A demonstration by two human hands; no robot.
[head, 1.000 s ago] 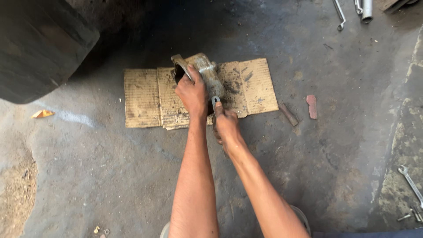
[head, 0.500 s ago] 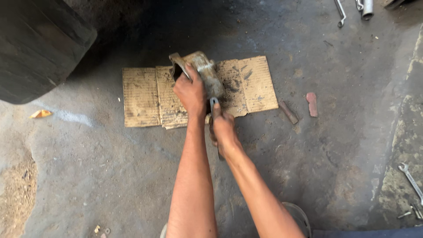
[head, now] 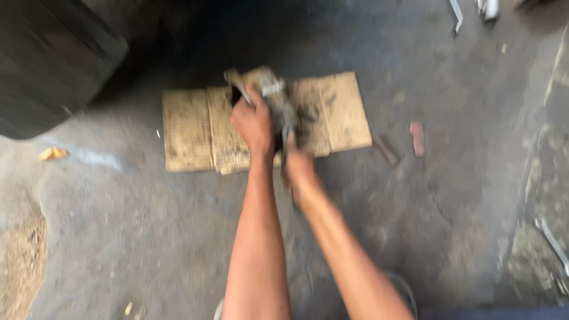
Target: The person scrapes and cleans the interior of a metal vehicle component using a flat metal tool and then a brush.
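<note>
A grimy grey metal part (head: 269, 89) rests on a flattened piece of cardboard (head: 189, 127) on the concrete floor. My left hand (head: 253, 123) grips the part's near side and holds it in place. Just behind it, my right hand (head: 299, 168) is closed around a thin metal tool (head: 286, 137) whose tip points into the part. The picture is blurred, so the tool's kind is hard to tell.
A large dark tyre (head: 53, 59) fills the upper left. A short rusty rod (head: 385, 149) and a small reddish piece (head: 418, 137) lie right of the cardboard. Wrenches lie at the right edge (head: 551, 237) and top right (head: 456, 13). A yellow scrap (head: 52, 153) lies at left.
The view has shifted slightly and blurred. My right hand has moved closer to the part with the tool; my left hand keeps its grip.
</note>
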